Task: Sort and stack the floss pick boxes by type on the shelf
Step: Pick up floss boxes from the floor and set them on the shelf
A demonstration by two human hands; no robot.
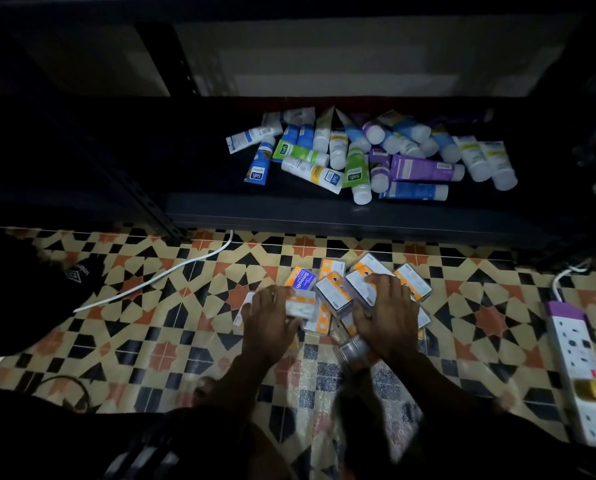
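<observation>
Several orange-and-white floss pick boxes (334, 292) lie in a loose heap on the patterned floor, just in front of the dark low shelf (324, 216). My left hand (272, 317) lies on the left side of the heap, fingers curled round a white-and-orange box (301, 306). On the heap's right side my right hand (386, 313) rests with its fingers bent over a larger box (362, 289). One box printed "Smooth" (301, 278) lies at the far left of the pile. More boxes are hidden under both hands.
Many cream tubes (369, 157) lie jumbled on the shelf's right half. A white power strip (580, 368) sits on the floor at right, a white cable (158, 277) runs at left, and a dark cap (29, 289) lies far left.
</observation>
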